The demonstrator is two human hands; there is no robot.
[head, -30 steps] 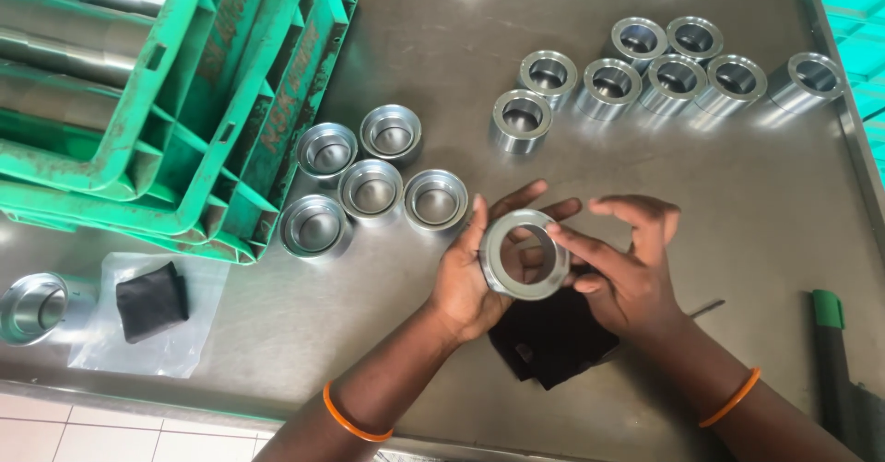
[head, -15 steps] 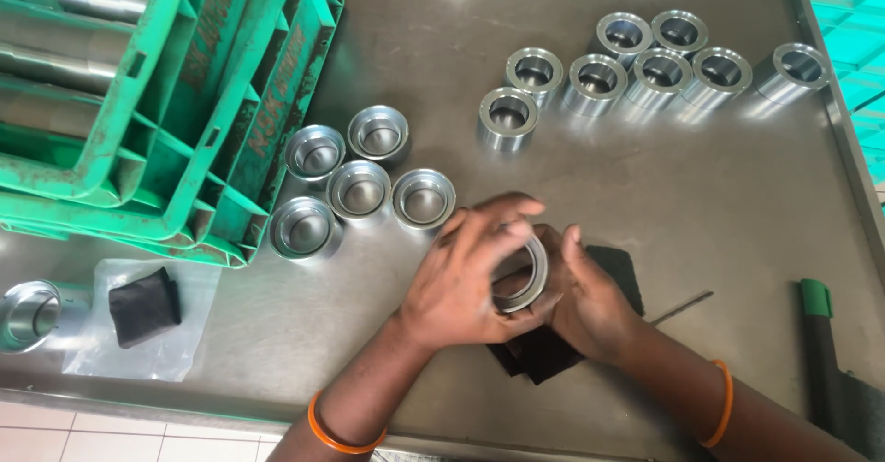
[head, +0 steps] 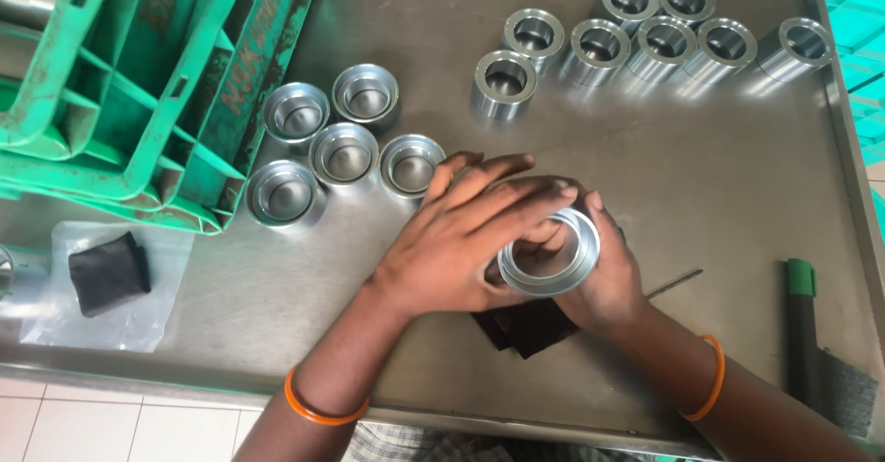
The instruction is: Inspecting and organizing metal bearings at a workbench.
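We hold a metal ring [head: 550, 257] above the steel table [head: 645, 148]: our right hand [head: 604, 278] cups it from below, our left hand [head: 461, 236] lies across its rim. A dark cloth [head: 525, 325] sits beneath; five cups [head: 348, 156] and seven sleeves [head: 599, 45] stand beyond.
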